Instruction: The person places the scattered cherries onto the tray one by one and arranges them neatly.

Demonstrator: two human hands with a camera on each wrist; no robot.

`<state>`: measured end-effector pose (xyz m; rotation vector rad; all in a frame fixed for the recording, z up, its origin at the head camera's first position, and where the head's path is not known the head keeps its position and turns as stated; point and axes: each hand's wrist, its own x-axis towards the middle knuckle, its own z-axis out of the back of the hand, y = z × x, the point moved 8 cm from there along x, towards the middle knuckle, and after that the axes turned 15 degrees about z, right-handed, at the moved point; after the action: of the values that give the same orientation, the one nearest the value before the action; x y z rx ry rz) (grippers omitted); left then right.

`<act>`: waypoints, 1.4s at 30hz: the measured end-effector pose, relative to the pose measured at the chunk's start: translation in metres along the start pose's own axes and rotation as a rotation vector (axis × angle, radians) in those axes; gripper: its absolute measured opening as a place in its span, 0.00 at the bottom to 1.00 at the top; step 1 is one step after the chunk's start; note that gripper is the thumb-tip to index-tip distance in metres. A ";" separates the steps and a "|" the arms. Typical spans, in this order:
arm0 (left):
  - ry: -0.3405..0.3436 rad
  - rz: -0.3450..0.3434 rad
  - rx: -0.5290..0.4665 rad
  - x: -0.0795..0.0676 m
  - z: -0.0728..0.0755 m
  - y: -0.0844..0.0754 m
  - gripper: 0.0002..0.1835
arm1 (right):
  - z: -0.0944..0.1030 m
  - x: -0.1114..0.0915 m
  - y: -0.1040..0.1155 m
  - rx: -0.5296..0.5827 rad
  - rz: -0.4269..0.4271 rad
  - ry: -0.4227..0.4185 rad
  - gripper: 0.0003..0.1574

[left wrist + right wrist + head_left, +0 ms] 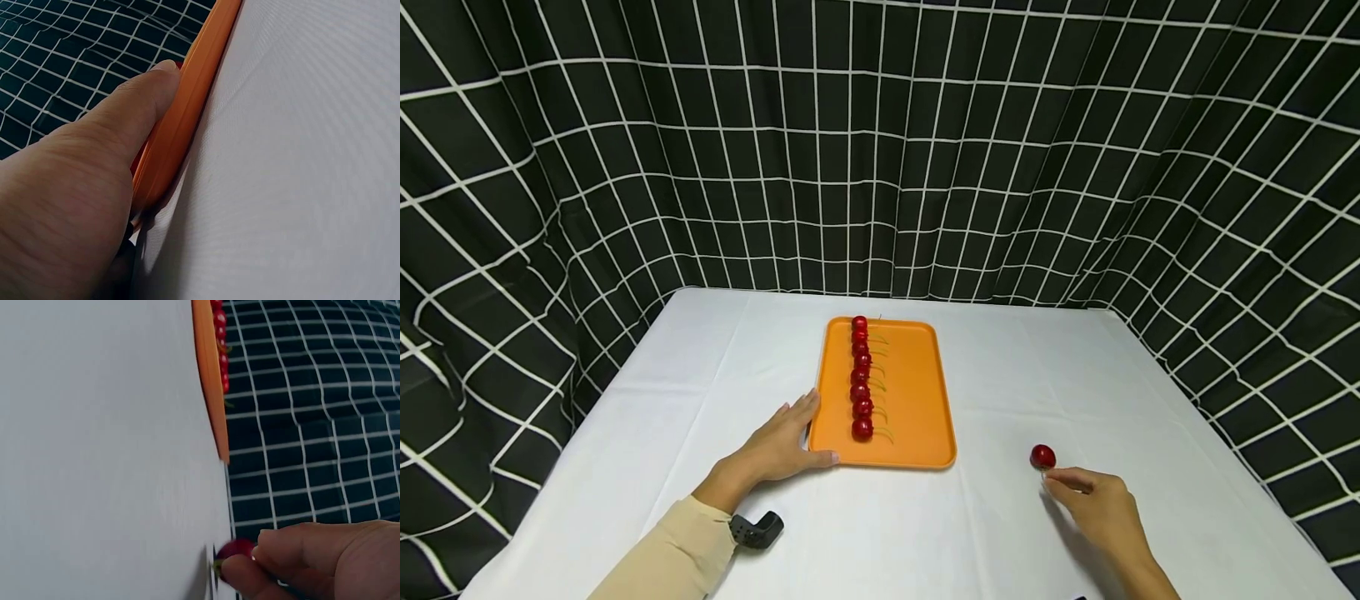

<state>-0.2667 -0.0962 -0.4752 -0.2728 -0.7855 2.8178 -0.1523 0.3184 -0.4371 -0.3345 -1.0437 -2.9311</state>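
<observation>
An orange tray (917, 392) lies on the white-covered table, bearing a column of several red cherries (862, 429) along its left half, their stems pointing right. At the tray's near left corner rests my left hand (778, 442), fingers extended along the side and thumb (153, 87) against the front rim. To the right of the tray, my right hand (1097, 504) pinches a single dark red cherry (1042, 456) between thumb and fingertips, at its stem end. The right wrist view shows this cherry (234, 548) partly covered by the fingers, close to the tabletop.
White cloth (722, 358) covers the table. Black curtains with a white grid (880, 167) enclose its back and sides. A black band-like device (757, 530) sits at the left wrist, beside a beige sleeve (677, 554).
</observation>
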 end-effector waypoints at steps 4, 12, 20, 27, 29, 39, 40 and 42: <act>-0.002 -0.002 -0.001 -0.001 0.002 0.001 0.61 | 0.005 0.001 -0.004 -0.020 0.003 -0.016 0.16; -0.013 0.007 -0.010 0.000 0.000 0.003 0.61 | -0.011 0.006 0.007 0.063 0.076 0.047 0.14; -0.011 0.008 0.002 0.000 -0.001 0.001 0.61 | -0.002 0.004 -0.015 0.016 -0.011 0.061 0.20; -0.024 0.008 0.006 0.001 0.002 0.001 0.60 | 0.012 0.014 -0.027 -0.041 0.010 0.027 0.22; -0.018 0.007 0.007 0.001 0.001 0.000 0.60 | 0.013 0.018 -0.028 -0.057 0.025 0.023 0.21; -0.023 -0.011 -0.006 -0.001 0.001 0.000 0.60 | 0.006 0.040 -0.026 -0.173 0.246 0.095 0.09; -0.023 -0.012 -0.005 -0.001 0.001 0.000 0.60 | 0.005 0.041 -0.026 -0.171 0.252 0.102 0.08; -0.026 -0.014 -0.004 0.000 0.001 0.000 0.60 | 0.003 0.043 -0.027 -0.168 0.266 0.110 0.04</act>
<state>-0.2668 -0.0966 -0.4742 -0.2307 -0.7962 2.8120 -0.1963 0.3441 -0.4426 -0.2851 -0.6827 -2.7645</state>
